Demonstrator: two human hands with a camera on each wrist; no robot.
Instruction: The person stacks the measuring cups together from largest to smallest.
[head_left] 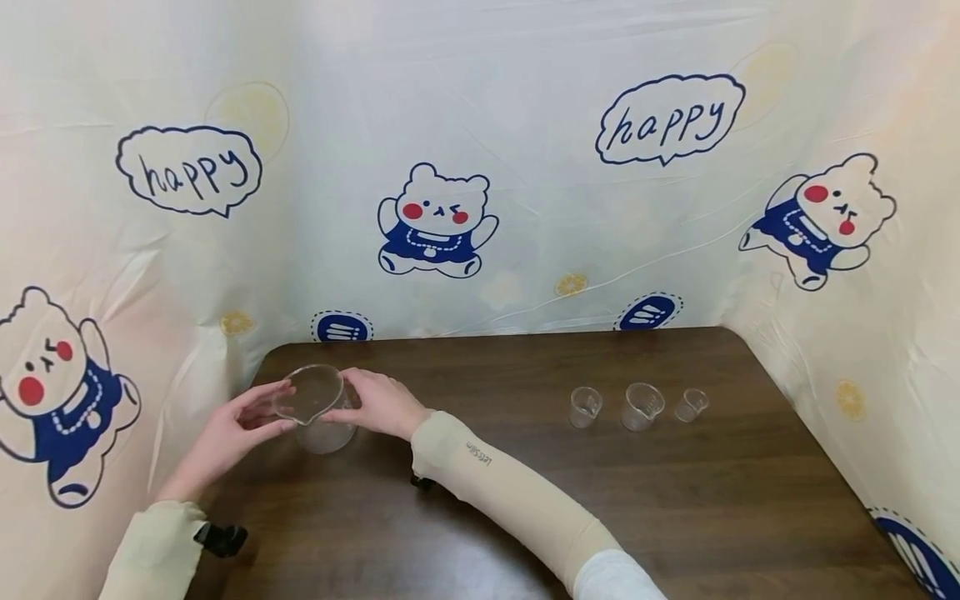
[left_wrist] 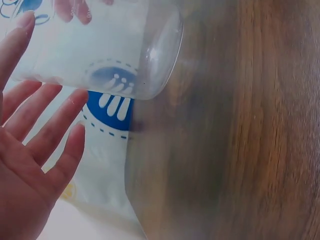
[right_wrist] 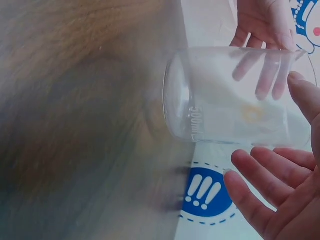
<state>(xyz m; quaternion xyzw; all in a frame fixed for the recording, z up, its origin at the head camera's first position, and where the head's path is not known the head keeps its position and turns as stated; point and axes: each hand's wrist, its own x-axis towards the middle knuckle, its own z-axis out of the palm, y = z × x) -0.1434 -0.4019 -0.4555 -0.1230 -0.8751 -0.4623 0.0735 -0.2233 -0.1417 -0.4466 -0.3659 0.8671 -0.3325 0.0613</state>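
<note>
A large clear glass beaker [head_left: 326,433] with a spout stands upright at the left of the brown table, its spout toward me. In the right wrist view a 500 ml mark shows on the beaker wall [right_wrist: 225,110]. My left hand [head_left: 240,423] is at the rim's left side, thumb and fingers spread about it. From the other side my right hand [head_left: 382,402] meets the rim, its thumb near the spout. The left wrist view shows the left hand [left_wrist: 37,145] with fairly straight fingers, tips right at the wall. Similarly extended are the right hand's fingers [right_wrist: 270,175], beside the glass.
Three small clear beakers stand in a row on the right: one on the left [head_left: 585,408], a bigger middle one [head_left: 642,408] and the smallest [head_left: 691,406]. A printed cloth [head_left: 525,208] hangs behind the table [head_left: 487,383] and along both sides.
</note>
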